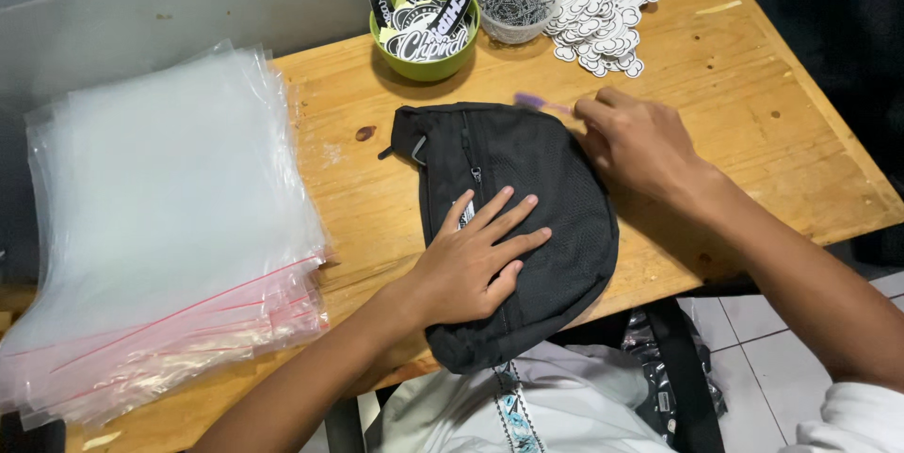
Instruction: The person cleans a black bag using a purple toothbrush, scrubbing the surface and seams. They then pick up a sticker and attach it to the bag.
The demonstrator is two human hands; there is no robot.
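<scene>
White cloth (pixel 565 396) of the person's top fills the bottom edge, with part of a dark strap (pixel 680 368) beside it over the tiled floor (pixel 782 359). Just above, a black pouch (pixel 556 180) lies flat on the wooden table (pixel 753 123), its lower end hanging past the near edge. On it rests the left hand (pixel 471 260), palm down, fingers spread apart and pressing the mesh fabric. At the pouch's upper right edge sits the right hand (pixel 640 142), fingers curled together and pinched on a small purple tool (pixel 537 102) whose tip points left along the pouch's top. Left of the pouch lies a thick stack of clear zip bags (pixel 160 227) with red seal lines. Along the far edge stand a green bowl (pixel 426 62) of black-and-white stickers, a clear cup (pixel 513 1) of metal chains, and a heap of white cut-out stickers (pixel 603 10).
</scene>
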